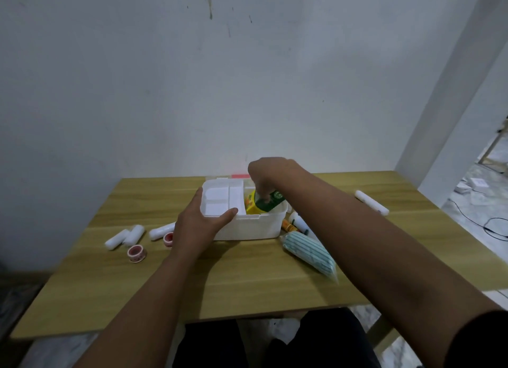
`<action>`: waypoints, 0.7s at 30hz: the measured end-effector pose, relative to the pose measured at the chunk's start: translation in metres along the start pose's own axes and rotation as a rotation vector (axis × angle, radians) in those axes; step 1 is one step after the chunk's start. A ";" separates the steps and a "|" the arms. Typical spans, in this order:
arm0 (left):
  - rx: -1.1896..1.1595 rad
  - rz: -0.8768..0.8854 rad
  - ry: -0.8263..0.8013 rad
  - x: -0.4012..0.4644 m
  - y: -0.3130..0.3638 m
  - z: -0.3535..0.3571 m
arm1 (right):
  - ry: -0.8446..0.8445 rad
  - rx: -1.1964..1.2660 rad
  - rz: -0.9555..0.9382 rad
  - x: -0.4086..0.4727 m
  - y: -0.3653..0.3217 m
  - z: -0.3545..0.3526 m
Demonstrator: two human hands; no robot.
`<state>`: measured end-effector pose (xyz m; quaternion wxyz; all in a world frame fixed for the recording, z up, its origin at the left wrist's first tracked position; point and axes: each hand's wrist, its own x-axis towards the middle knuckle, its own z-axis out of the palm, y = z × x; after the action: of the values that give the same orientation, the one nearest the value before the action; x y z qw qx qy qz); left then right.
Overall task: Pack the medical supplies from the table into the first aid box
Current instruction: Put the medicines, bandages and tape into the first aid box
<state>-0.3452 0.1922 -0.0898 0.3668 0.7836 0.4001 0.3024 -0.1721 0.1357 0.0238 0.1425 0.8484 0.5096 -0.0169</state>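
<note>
A white first aid box (pixel 255 226) stands open at the middle of the wooden table (pixel 247 285). A white divided tray (pixel 222 200) sits tilted in its left half. My left hand (pixel 200 224) grips the tray's front left edge. Above the box's right half, my right hand (pixel 268 178) holds a green carton (pixel 270 201), its lower end inside the box next to a yellow pack (pixel 251 207). Left of the box lie white bandage rolls (pixel 125 237) and two red-printed tape rolls (pixel 136 253). A striped pack in clear wrap (pixel 309 253) lies to the right.
Behind my right forearm lie a white bottle (pixel 298 222) and an orange tube (pixel 287 225). Another white roll (pixel 371 203) rests at the far right of the table. A pink item (pixel 239 176) shows behind the box. The wall stands just beyond the table's far edge.
</note>
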 end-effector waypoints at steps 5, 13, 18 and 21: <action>0.025 -0.003 0.012 0.002 -0.001 0.001 | 0.026 0.227 -0.021 0.020 -0.016 0.026; 0.036 -0.006 0.008 0.003 -0.003 0.005 | 0.172 0.582 0.064 0.016 -0.001 0.043; 0.021 -0.004 0.006 0.006 -0.006 0.006 | 0.057 0.688 0.150 0.012 -0.014 0.053; 0.014 -0.004 -0.008 0.006 -0.008 0.007 | 0.106 0.774 0.186 0.021 -0.025 0.062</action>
<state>-0.3402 0.1987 -0.0988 0.3636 0.7864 0.4024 0.2956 -0.1760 0.1490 -0.0446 -0.2132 0.8816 0.3932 -0.1506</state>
